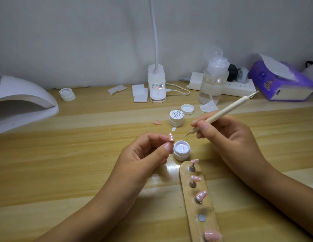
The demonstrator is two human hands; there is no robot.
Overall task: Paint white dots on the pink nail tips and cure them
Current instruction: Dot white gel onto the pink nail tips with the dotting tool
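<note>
I'm watching the head view. The left hand (pixel 148 151) is pinching a pink nail tip (pixel 171 137) between thumb and forefinger, raised above the table (pixel 64 163), just left of the open jar of white gel (pixel 181 151). White dots are showing on that tip. The right hand (pixel 227 135) is gripping the dotting pen (pixel 227 110) in a writing hold, fingers curled round the shaft. The pen's lower point is carrying a white bead and hovering just right of the held tip, above the jar and apart from both. The wooden holder strip (pixel 196 227) is lying near the front edge, its far end just beside the jar. I'm counting four pink tips on stands along it: first tip (pixel 194 161), second tip (pixel 196 179), third tip (pixel 201 195) and nearest tip (pixel 212 236), with a bare metal disc (pixel 202 217) sitting between the third and the nearest. The second and third are showing white dots; I can't tell on the other two. Behind the jar a closed jar (pixel 176 117) is standing with a loose lid (pixel 187 109) beside it, and a loose pink tip (pixel 157 122) is lying to its left. The curing lamp (pixel 21 102) is sitting far left, well apart from the hands. Along the wall I'm seeing a desk lamp base (pixel 156 84), a pump bottle (pixel 213 79), a power strip (pixel 239 87) and a purple tissue box (pixel 281 82).
</note>
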